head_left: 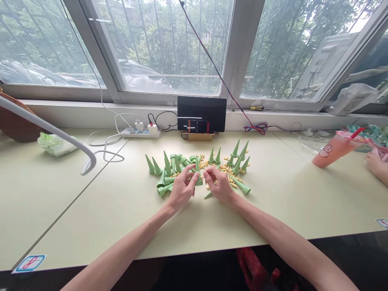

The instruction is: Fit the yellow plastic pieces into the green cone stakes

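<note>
Green cone [197,169] stands tip-up, gripped by the fingers of my left hand [182,185] above the bench [182,238]. My right hand's [220,185] fingers pinch together beside it; I cannot tell what they hold.

Green cones [149,165] on pale table [100,218]

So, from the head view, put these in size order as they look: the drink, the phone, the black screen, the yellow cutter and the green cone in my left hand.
Black screen
Drink
Phone
Green cone, partly covered by fingers
Yellow cutter
</note>
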Motion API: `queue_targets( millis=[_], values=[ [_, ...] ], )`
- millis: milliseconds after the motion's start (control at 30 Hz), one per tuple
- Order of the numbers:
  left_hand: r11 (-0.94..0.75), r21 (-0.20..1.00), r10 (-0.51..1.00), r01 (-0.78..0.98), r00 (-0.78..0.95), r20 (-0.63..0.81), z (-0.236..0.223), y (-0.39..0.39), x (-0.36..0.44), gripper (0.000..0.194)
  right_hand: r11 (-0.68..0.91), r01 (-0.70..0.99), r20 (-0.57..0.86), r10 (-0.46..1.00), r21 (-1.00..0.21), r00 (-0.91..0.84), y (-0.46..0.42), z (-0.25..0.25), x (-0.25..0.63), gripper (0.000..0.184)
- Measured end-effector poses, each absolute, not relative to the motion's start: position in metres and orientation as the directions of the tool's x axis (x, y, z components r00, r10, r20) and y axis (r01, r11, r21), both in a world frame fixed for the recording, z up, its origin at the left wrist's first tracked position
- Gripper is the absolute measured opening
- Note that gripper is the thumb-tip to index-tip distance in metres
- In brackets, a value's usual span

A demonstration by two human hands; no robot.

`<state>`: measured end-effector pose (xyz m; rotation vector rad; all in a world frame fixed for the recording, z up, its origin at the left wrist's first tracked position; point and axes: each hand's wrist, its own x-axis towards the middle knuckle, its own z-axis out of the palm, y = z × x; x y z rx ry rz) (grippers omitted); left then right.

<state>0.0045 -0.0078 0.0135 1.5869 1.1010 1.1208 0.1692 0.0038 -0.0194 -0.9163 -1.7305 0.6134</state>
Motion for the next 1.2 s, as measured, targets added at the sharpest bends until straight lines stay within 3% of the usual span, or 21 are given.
queue_targets(
  millis=[400,867,1200],
  values=[
    [-0.373,0.903,0.917,0.215,0.235,0.323,0.002,-0.005,0.002,0.044,0.524,0.244,0.520,0.850,-0.816,-0.087,0.003,-0.014,0.169,0.022],
    [-0.408,0.873,0.906,0.266,0.234,0.353,-0.001,-0.002,-0.001,0.038,0.434,0.111,0.425,0.900,-0.894,-0.097,0.003,-0.013,0.170,0.027],
    [-0.465,0.826,0.881,0.319,0.260,0.395,-0.003,0.000,-0.003,0.030,0.439,0.140,0.427,0.897,-0.887,-0.112,0.004,-0.014,0.171,0.030]
  ],
)
